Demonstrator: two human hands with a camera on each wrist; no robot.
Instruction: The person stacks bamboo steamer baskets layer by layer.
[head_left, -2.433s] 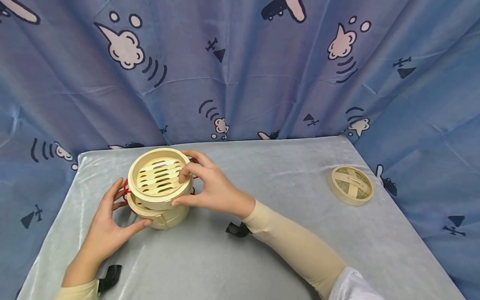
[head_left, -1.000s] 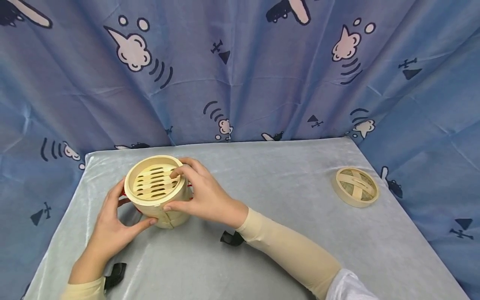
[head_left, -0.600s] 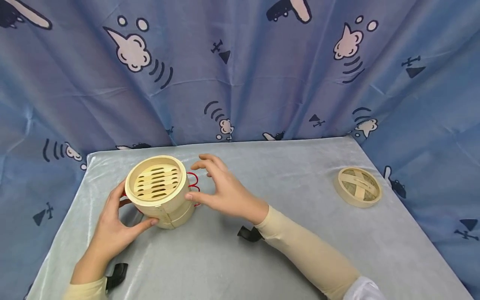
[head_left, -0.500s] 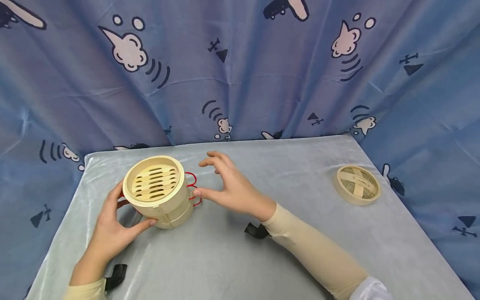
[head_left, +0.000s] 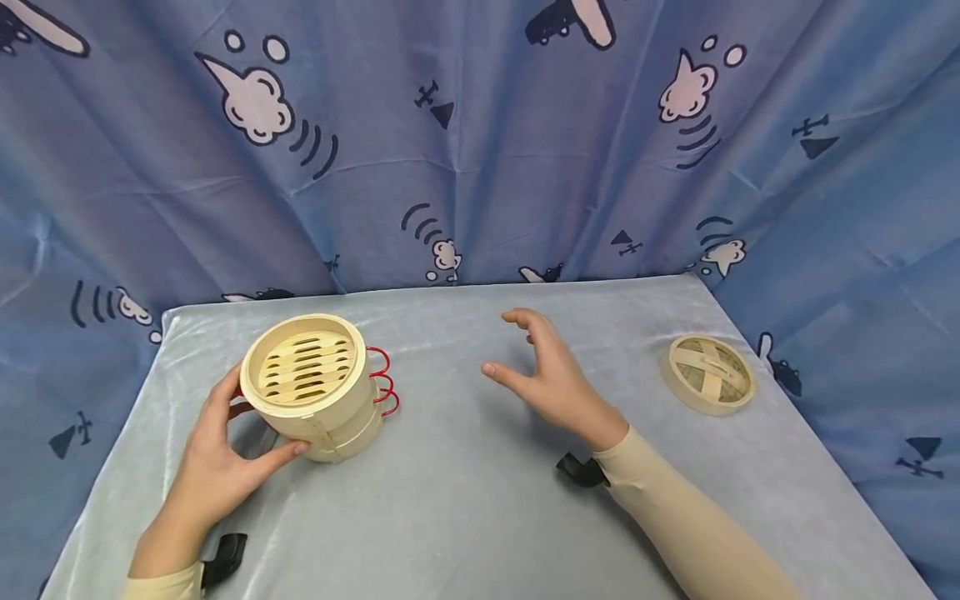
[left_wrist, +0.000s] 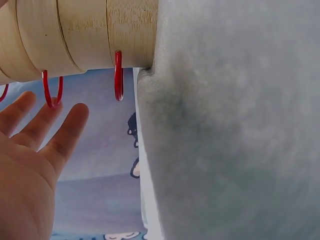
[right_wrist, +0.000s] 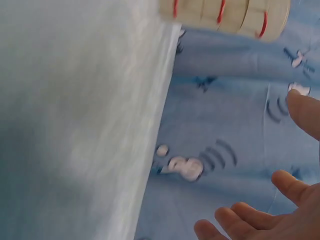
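Gripping, with the left hand (head_left: 213, 468), the red-looped bamboo steamer (head_left: 321, 402) just right of its palm. Holding the right hand (head_left: 558, 382), loosely spread, well apart from the steamer, with a round lid (head_left: 710, 373) farther right on the grey cloth (head_left: 457, 500).

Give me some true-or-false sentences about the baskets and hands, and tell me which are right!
1. The left hand is touching the stack of baskets. True.
2. The loops on the baskets are green. False: the loops are red.
3. The lid is lying on the table, away from the stack. True.
4. The lid is in the right hand. False: the right hand holds nothing.
5. The top basket has slots in its bottom. True.
6. The curtain is plain white. False: the curtain is blue with pictures.
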